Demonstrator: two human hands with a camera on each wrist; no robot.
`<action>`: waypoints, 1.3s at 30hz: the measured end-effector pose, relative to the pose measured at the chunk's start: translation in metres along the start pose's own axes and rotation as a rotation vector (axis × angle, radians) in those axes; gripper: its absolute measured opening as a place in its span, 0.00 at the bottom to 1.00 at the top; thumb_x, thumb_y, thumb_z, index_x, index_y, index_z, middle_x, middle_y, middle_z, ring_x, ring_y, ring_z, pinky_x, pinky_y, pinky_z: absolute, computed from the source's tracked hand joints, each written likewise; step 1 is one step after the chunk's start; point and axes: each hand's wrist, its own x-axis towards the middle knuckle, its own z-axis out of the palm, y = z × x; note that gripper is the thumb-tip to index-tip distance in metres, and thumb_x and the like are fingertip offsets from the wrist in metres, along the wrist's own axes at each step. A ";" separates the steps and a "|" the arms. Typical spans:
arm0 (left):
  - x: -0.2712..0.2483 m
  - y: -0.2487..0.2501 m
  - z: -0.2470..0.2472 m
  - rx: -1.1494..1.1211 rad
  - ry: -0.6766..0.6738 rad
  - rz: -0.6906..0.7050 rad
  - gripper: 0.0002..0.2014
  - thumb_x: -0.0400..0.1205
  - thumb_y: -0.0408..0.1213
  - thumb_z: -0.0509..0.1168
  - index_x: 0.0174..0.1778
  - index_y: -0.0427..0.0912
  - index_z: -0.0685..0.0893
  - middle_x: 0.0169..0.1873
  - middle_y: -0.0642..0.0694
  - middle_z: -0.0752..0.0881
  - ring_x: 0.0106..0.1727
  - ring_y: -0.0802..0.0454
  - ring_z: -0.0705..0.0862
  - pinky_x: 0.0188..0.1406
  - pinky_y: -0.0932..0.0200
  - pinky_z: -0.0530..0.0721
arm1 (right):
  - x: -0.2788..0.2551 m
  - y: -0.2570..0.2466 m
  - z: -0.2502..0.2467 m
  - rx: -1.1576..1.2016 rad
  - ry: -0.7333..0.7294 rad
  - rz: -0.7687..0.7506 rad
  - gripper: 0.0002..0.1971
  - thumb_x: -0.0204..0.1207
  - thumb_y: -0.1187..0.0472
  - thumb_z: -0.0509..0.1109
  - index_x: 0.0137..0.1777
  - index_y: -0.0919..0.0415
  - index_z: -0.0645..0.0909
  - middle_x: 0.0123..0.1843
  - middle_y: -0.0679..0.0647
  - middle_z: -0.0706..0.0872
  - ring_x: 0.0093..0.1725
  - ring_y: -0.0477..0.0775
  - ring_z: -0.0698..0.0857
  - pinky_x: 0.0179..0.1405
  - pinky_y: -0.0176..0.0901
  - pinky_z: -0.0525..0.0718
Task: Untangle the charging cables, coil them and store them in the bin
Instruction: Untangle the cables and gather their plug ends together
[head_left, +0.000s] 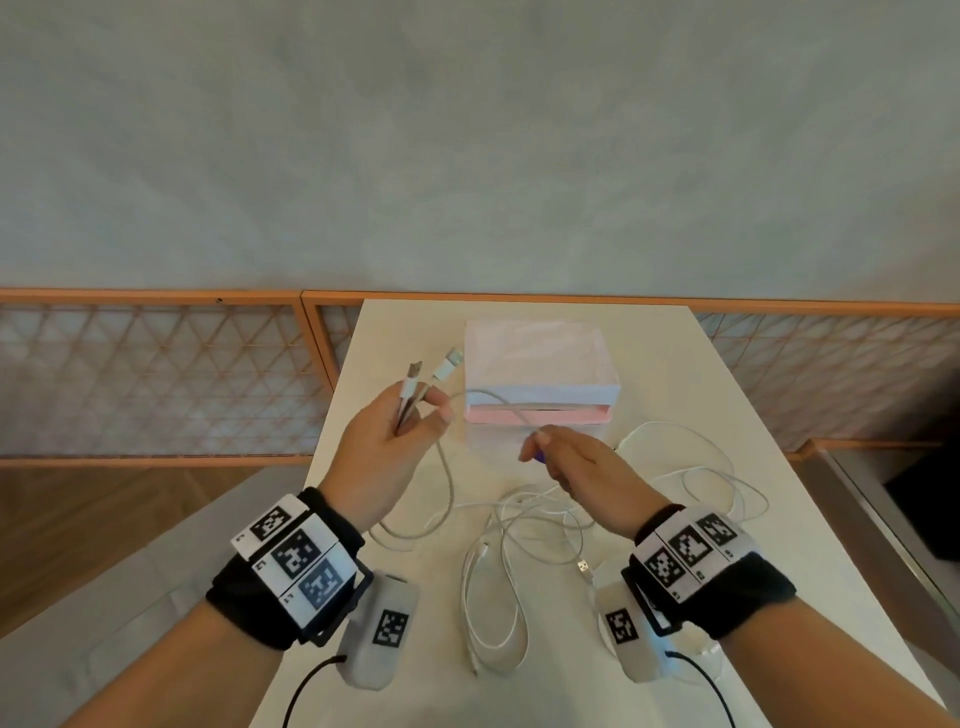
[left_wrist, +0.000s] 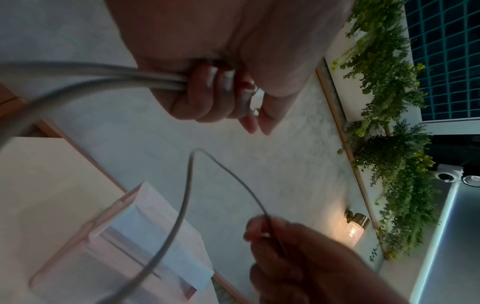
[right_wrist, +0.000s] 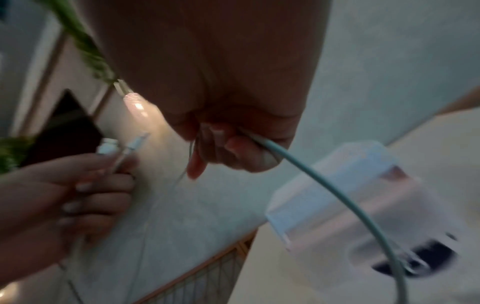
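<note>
head view shows both hands raised above a white table (head_left: 675, 364), with a loose tangle of white charging cables (head_left: 519, 525) lying on it between and just ahead of the wrists. the left hand (head_left: 387, 447) is lifted, its fingers curled round two cable ends, so that two white plugs (head_left: 434, 371) stick up side by side above the fingertips. from that fist a cable arcs across in front of the bin (head_left: 540, 374) to the right hand (head_left: 576, 462), which pinches the strand between thumb and fingertips; something small and purple shows under its fingertips, though i cannot tell what it is. the bin, a pale pink and white box, stands on the far half of the table, beyond both hands and apart from the tangle. a metal usb plug (head_left: 584, 566) lies on the table near the right wrist. left wrist view shows cable strands (left_wrist: 103, 76) running into the closed left fingers (left_wrist: 205, 98), and the thin loop (left_wrist: 215, 170) rising to the right hand's pinch lower down. right wrist view is blurred, yet a pale cable (right_wrist: 311, 176) leaves the right hand's curled fingers (right_wrist: 228, 150) and curves down in front of the bin (right_wrist: 350, 195).
</note>
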 end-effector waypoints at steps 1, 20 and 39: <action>0.000 0.001 0.004 0.021 -0.034 0.020 0.03 0.80 0.43 0.66 0.48 0.56 0.82 0.26 0.51 0.63 0.26 0.58 0.63 0.28 0.63 0.61 | -0.002 -0.012 -0.001 -0.068 -0.079 -0.043 0.16 0.85 0.52 0.51 0.49 0.51 0.82 0.26 0.37 0.76 0.28 0.35 0.73 0.34 0.27 0.69; 0.006 -0.013 -0.006 -0.043 0.097 -0.031 0.09 0.81 0.52 0.61 0.39 0.55 0.81 0.25 0.55 0.77 0.30 0.54 0.72 0.33 0.55 0.69 | -0.011 0.080 -0.007 -0.204 -0.019 0.141 0.12 0.80 0.62 0.61 0.36 0.49 0.76 0.40 0.47 0.87 0.45 0.48 0.83 0.50 0.37 0.76; -0.008 -0.025 -0.011 -0.047 0.143 -0.127 0.11 0.83 0.48 0.59 0.40 0.46 0.80 0.14 0.60 0.70 0.24 0.55 0.64 0.26 0.55 0.62 | -0.003 0.050 -0.053 -0.398 0.518 -0.028 0.16 0.81 0.55 0.61 0.67 0.50 0.78 0.43 0.52 0.75 0.47 0.55 0.78 0.52 0.47 0.76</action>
